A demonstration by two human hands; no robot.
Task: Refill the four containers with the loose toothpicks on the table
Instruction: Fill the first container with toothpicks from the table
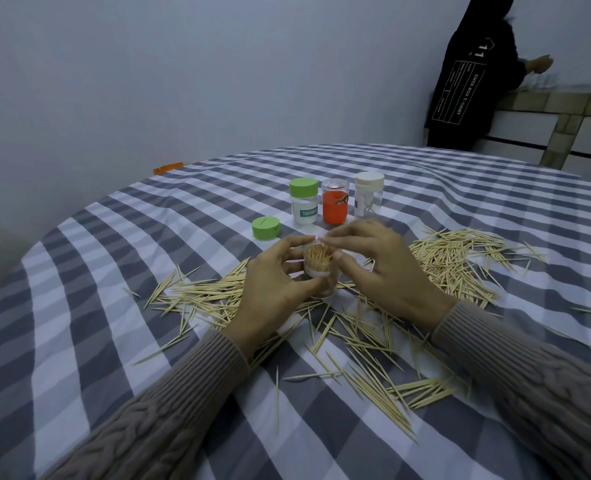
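A clear open container [318, 271], packed with upright toothpicks, stands on the table between my hands. My left hand [273, 285] grips its side with curled fingers. My right hand [380, 268] is at its rim, fingertips over the toothpick tops and thumb against its right side. Its green lid [265, 228] lies on the cloth behind. Further back stand a green-capped container [303, 201], an orange one [335, 201] and a white-capped one [368, 194]. Loose toothpicks [453, 261] lie scattered around and in front of my hands.
The round table has a grey-and-white checked cloth [114, 306]. A person in a black top [470, 84] stands at the far right by a counter [564, 102]. An orange object [167, 167] lies at the table's far-left edge.
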